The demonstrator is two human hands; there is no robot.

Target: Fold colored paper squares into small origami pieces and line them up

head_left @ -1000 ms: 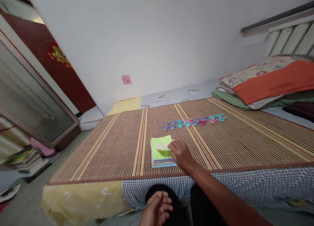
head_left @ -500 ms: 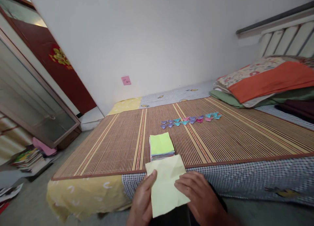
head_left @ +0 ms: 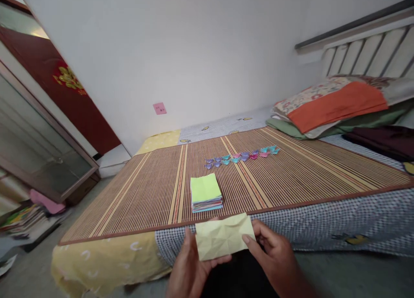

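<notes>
A pale yellow sheet of paper (head_left: 224, 237) is held over my lap, in front of the bed's edge. It forms a wide, creased rectangle, apparently folded over. My right hand (head_left: 273, 255) pinches its right end, thumb on the near face and fingers behind. My left hand (head_left: 190, 263) cradles the left end, its fingers reaching underneath and its thumb raised beside the paper's left edge. Just beyond lies a stack of coloured paper (head_left: 206, 192) with a lime-green sheet on top. Farther back, small folded paper pieces (head_left: 241, 156) in purple, turquoise and pink sit in two rows.
A striped mat (head_left: 155, 190) covers the bed, with a patterned sheet (head_left: 323, 229) hanging over the front. Pillows (head_left: 336, 106) and a dark folded cloth (head_left: 381, 140) lie at the right. A cabinet (head_left: 42, 130) and piled books (head_left: 24, 220) stand at the left.
The paper has gone from a nearly square sheet to a shorter, wide rectangle. My right hand has shifted to pinch its right end, and my left thumb has come off its face.
</notes>
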